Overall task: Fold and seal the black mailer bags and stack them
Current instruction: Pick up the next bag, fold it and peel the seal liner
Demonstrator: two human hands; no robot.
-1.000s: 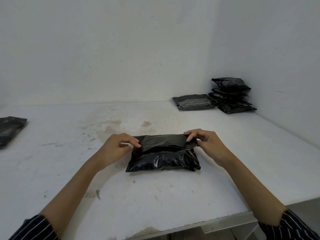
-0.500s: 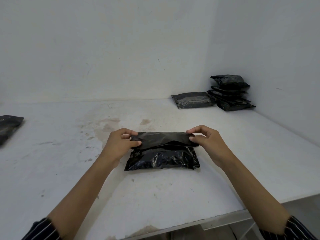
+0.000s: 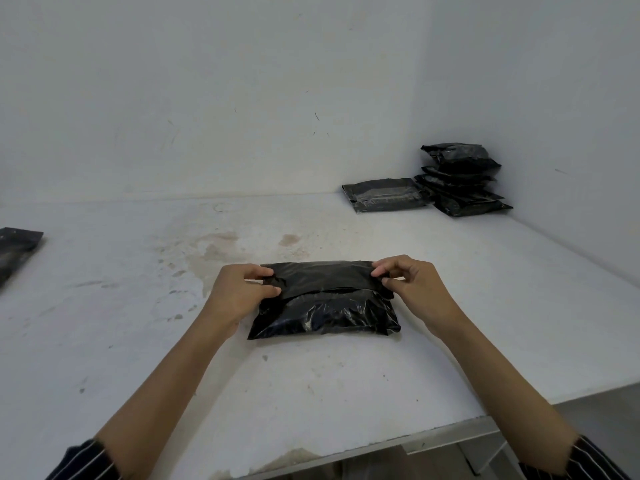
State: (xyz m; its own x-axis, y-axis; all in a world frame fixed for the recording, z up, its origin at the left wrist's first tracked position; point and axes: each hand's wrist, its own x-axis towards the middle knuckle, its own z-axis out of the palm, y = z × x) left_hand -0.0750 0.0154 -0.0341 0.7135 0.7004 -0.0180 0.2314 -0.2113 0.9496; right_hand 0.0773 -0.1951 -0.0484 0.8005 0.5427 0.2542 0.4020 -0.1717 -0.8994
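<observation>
Black mailer bag (image 3: 323, 315) lies crosswise between left hand (image 3: 239, 292) and right hand (image 3: 412, 285), each pinching a flap (image 3: 325, 278) end.

The light is soft and even, a little dim, with a cool grey tint on the white walls (image 3: 242, 81). I cannot tell where it comes from. Shadows are faint: a thin dark line under the near edge of the black bag (image 3: 325, 317) and a pale smudge on the table (image 3: 104, 306) beside the arms. The bag's crinkly near half has small shiny spots. The middle looks sharp. The far stack of bags (image 3: 460, 181) looks softer. The bottom corners look stretched.
</observation>
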